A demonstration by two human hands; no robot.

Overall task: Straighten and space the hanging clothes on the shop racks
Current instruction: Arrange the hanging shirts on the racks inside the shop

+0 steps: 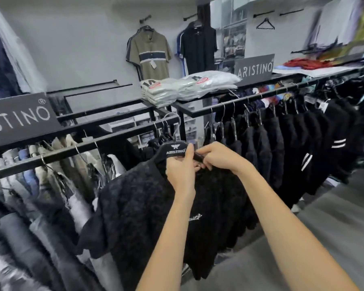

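Observation:
A black textured shirt (135,202) hangs on a black branded hanger (172,149) in front of me, off the rail. My left hand (181,166) grips the hanger near its middle, fingers curled around the collar area. My right hand (216,157) pinches the hanger's right arm and the shirt's neckline beside the left hand. Behind runs the black rack rail (105,141), with several black shirts (286,148) hanging in a row to the right and grey and beige garments (51,164) to the left.
Folded bagged shirts (187,87) are stacked on the rack's top shelf next to a black brand sign (254,68). Two polo shirts (151,53) hang on the back wall. Grey floor (334,227) lies at the right.

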